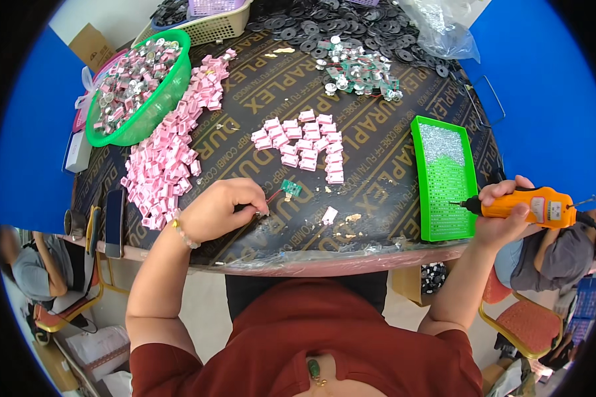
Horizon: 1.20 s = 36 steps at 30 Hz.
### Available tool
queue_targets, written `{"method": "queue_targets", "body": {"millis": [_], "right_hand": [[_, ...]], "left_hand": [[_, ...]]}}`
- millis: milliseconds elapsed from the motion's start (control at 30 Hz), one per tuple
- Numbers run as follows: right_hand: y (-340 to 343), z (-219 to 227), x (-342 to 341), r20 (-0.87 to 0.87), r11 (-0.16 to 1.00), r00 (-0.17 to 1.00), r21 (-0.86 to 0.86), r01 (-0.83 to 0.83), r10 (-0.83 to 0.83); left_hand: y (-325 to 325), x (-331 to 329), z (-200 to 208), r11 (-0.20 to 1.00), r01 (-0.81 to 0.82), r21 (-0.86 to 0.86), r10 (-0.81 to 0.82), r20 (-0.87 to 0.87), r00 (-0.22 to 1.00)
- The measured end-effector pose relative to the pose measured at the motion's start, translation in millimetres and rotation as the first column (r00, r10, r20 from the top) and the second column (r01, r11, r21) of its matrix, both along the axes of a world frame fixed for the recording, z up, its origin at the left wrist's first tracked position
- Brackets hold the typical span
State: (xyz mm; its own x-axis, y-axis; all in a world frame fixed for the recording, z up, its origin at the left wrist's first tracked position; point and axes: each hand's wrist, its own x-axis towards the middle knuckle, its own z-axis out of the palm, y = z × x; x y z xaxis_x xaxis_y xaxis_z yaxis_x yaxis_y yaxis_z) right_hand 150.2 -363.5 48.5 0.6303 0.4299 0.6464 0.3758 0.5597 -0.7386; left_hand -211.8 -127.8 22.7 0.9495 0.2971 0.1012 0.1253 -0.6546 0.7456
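Brimming with metal and pink parts, a round green basket (pixel 166 108) stands on the desk (pixel 377 169). Smaller, a green tray (pixel 447 234) holds tiny silver pieces (pixel 440 142). The right hand's (pixel 499 227) grip wraps an orange screwdriver (pixel 541 207), its tip over the tray. A wired green circuit board (pixel 291 188) lies beside the left hand (pixel 226 206), whose grip pinches a small metallic part (pixel 262 213).

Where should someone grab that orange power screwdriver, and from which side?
Probably around the thick body of the orange screwdriver, coming from the near side, as the right hand does: its slim black nose points left, over the green tray, away from the palm.
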Motion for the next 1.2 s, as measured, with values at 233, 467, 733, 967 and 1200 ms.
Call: {"method": "queue_targets", "body": {"millis": [233,467,733,967,1200], "right_hand": [[6,4,-5,-0.029,0.999,0.998,0.008,-0.052,0.052],[15,-10,-1,-0.069,0.998,0.997,-0.057,-0.03,0.026],[9,-22,3,-0.089,0.997,0.996,-0.078,-0.019,0.012],[8,-22,2,-0.08,0.997,0.997,-0.08,-0.007,0.001],[6,-18,-4,-0.059,0.997,0.996,-0.047,0.062,-0.065]], "left_hand": [[-24,25,-13,0.901,-0.309,0.305,0.281,0.135,0.95],[-32,46,-24,0.838,-0.295,0.46,0.28,0.103,0.955],[-68,43,-8,0.914,-0.351,-0.205,0.332,-0.123,0.935],[-94,62,-22,0.925,-0.379,0.035,0.371,0.138,0.918],[-100,80,-29,0.865,-0.404,0.298,0.37,0.166,0.914]]}}
